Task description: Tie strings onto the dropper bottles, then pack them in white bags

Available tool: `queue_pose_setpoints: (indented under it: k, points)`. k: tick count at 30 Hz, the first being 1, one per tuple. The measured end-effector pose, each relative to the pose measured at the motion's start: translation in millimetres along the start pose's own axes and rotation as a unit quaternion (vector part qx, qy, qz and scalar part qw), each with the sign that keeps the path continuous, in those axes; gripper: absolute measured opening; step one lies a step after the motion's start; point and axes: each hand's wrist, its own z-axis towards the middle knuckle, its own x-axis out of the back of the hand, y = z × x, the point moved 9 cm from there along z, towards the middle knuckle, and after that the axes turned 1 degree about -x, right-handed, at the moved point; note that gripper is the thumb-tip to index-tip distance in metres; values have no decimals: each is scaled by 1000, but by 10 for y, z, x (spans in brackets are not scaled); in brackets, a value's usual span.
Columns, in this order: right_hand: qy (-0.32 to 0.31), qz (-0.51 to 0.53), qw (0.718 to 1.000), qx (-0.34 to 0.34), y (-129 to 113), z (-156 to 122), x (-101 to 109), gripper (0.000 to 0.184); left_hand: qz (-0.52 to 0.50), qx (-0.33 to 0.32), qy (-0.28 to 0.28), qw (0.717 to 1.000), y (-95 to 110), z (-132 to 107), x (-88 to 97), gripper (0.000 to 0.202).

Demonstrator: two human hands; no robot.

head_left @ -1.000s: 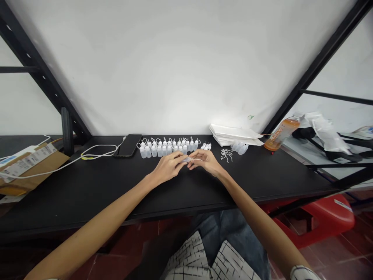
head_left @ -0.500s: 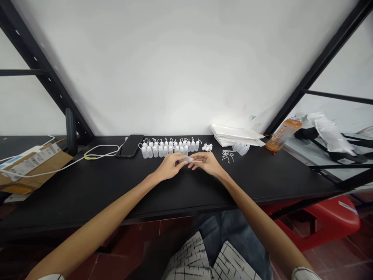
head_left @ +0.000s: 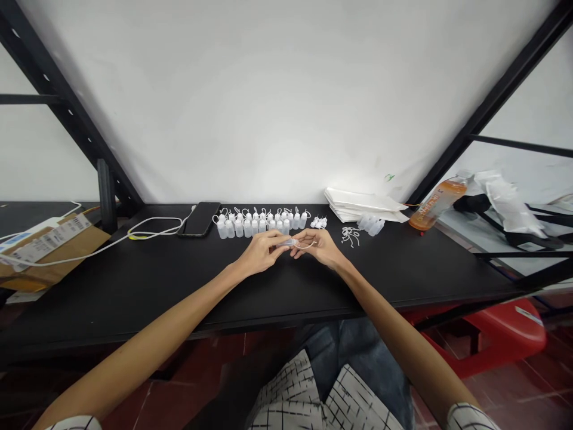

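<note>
My left hand (head_left: 262, 252) is shut on a small translucent plastic dropper bottle (head_left: 286, 242), which lies on its side between my two hands. My right hand (head_left: 316, 248) pinches a thin white cord (head_left: 305, 245) that curves in a small loop from the bottle's tip. Both hands hover just above the black table (head_left: 134, 286). Directly behind them stand tight rows of white plastic dropper bottles (head_left: 259, 226), each with a small cord loop on top. My fingers partly hide the small bottle.
To the right lie small white caps (head_left: 319, 223), tangled white cords (head_left: 350, 236), more bottles on their sides (head_left: 370, 225), and a paper stack (head_left: 362, 204). A black phone (head_left: 200, 218), white cable (head_left: 156, 227), cardboard parcel (head_left: 45, 248), and orange-filled bottle (head_left: 437, 204) sit farther out.
The thin strand between my hands now curves into a loop instead of running nearly straight. My hands have shifted slightly, and the whole view has tilted a little.
</note>
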Motion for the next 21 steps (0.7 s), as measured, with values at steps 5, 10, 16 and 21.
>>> queue_pose_setpoints:
  k: [5, 10, 16, 21]
  points:
    - [-6, 3, 1000, -2, -23, -8, -3, 32, 19, -39, 9, 999, 68, -9, 9, 23]
    - [-15, 5, 1000, -2, -11, -9, -9, 32, 29, -61, 11, 998, 113, -16, 7, 22]
    - [-16, 9, 1000, -4, -11, -13, -7, 34, 35, -76, 13, 996, 150, -30, 8, 25]
    - [-14, 11, 1000, -8, -16, -21, -2, 35, 35, -79, 6, 996, 176, -41, 2, 27]
